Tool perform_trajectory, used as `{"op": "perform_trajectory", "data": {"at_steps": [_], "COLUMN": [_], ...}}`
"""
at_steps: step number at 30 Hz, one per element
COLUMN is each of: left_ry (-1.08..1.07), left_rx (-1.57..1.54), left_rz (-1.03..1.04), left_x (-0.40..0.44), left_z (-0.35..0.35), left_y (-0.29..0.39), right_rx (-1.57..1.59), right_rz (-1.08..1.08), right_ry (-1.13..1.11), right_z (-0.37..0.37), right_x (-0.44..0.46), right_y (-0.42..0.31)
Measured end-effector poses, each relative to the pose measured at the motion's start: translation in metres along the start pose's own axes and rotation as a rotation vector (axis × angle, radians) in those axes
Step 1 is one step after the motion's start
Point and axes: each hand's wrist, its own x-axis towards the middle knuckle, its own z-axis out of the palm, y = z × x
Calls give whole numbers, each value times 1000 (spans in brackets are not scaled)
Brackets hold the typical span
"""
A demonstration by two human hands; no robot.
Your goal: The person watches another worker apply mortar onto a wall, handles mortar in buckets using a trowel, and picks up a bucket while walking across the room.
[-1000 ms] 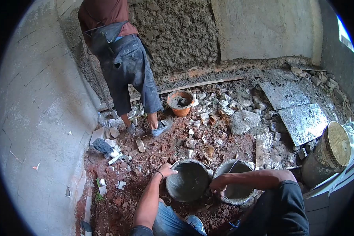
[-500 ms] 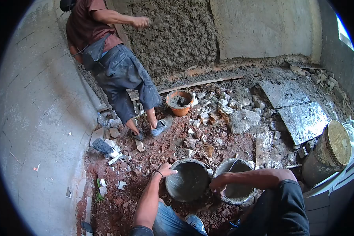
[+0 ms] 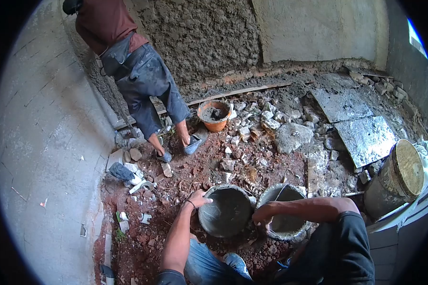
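Two round buckets coated in grey cement stand side by side on the rubble in front of my knees. On the left bucket (image 3: 225,211), my left hand (image 3: 199,198) grips the left rim, thumb over the edge. My right hand (image 3: 263,214) is low between the two buckets, at the left rim of the right bucket (image 3: 290,225). Its fingers are curled, and what they grip is hidden. A thin wire handle rises over the right bucket, whose inside is partly covered by my right forearm. Grey residue lines the left bucket.
A co-worker (image 3: 142,80) stands at the rough plastered wall (image 3: 209,42). Nearby sits an orange bucket (image 3: 215,124) with mortar in it. Broken stones (image 3: 294,137) and red soil cover the ground. Metal sheets (image 3: 366,140) and a large tilted bucket (image 3: 395,183) lie right.
The view has tilted down slightly. My hands stay at the buckets, with little movement. The co-worker's raised arm has dropped out of sight and the body has turned a little.
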Motion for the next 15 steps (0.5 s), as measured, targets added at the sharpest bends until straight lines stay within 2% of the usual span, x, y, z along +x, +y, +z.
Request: {"op": "perform_trajectory", "data": {"at_steps": [6, 10, 12, 15], "left_ry": [27, 0, 33, 26], "left_rx": [52, -44, -87, -58], "left_rz": [-43, -34, 35, 0], "left_x": [-8, -3, -3, -6], "left_z": [-4, 0, 0, -1], "left_y": [11, 2, 1, 6], "right_rx": [-31, 15, 12, -11], "right_rz": [-49, 18, 22, 32], "right_ry": [14, -22, -23, -47], "right_z": [-5, -2, -8, -18], "right_x": [-4, 0, -4, -15], "right_y": [-3, -1, -8, -22]}}
